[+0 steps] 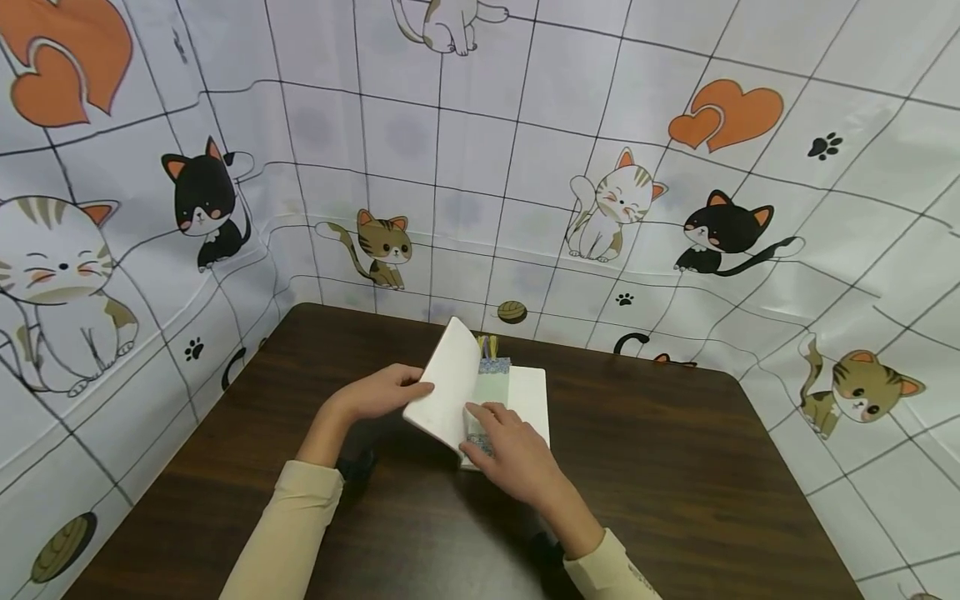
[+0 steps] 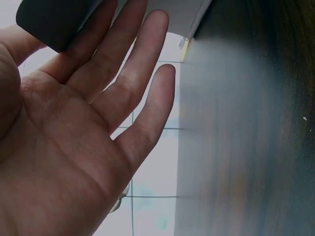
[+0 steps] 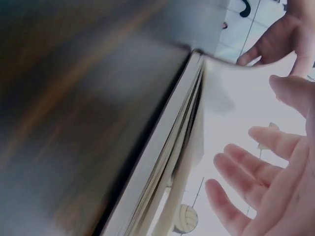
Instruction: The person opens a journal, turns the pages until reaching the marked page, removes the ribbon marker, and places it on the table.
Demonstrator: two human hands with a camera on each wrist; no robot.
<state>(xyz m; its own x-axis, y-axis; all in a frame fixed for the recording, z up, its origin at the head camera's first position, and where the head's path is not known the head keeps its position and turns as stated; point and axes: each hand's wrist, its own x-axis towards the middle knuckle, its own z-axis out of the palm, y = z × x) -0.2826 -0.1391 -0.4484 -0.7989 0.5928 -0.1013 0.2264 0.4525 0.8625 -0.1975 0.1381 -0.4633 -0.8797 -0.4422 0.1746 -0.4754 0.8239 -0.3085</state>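
Note:
A notebook [image 1: 530,398] with blank white pages lies open on the table. My left hand [image 1: 378,393] pinches the raised left cover [image 1: 444,385] at its outer edge, thumb on the white inner face. The left wrist view shows the cover's dark corner [image 2: 54,22] between thumb and fingers. On the pages lies a pale green bookmark [image 1: 492,387] with blue patterned ends and yellow and purple tassels at its top. My right hand [image 1: 517,454] is over its lower part, fingers extended. From the side, the right wrist view shows the page edges [image 3: 172,142] slightly parted.
The dark brown wooden table [image 1: 645,467] spreads around the notebook on all sides. Behind it and at both sides hangs a white sheet [image 1: 480,200] with a grid, cartoon cats, hearts and paw prints.

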